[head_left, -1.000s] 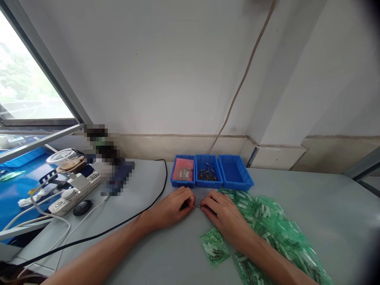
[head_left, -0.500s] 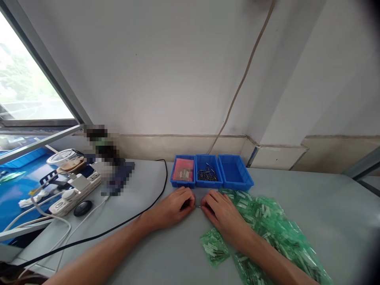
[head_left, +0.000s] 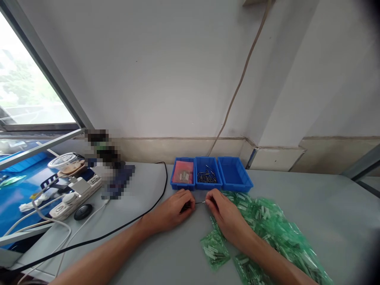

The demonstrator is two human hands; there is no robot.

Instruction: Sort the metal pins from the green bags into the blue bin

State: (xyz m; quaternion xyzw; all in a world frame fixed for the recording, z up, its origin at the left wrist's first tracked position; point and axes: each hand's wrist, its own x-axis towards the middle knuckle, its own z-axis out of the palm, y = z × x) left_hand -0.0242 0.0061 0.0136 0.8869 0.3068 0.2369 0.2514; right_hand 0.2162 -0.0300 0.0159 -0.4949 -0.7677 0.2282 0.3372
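Note:
My left hand point(head_left: 178, 206) is closed just in front of the blue bin with the pink packet point(head_left: 183, 172). A thin metal piece point(head_left: 200, 202) spans the gap between both hands, its left end in my left fingertips and its right end in the pinch of my right hand point(head_left: 221, 208). Behind the hands, the middle blue bin point(head_left: 208, 186) holds several dark metal pieces point(head_left: 207, 175). The right blue bin point(head_left: 234, 172) has nothing visible inside. Green plastic bags with small parts point(head_left: 276, 225) lie beside and under my right forearm. A smaller green bag point(head_left: 215, 249) sits before my right hand.
A black cable point(head_left: 124, 222) crosses the grey table point(head_left: 166, 253) at the left. Farther left are a white power strip point(head_left: 74, 198), a black mouse point(head_left: 83, 211) and white cables. A pixelated area covers something behind them. The wall point(head_left: 178, 79) stands behind the bins.
My right hand has moved slightly right, away from my left hand, so more of the thin metal piece shows between them. The view has tilted up a little.

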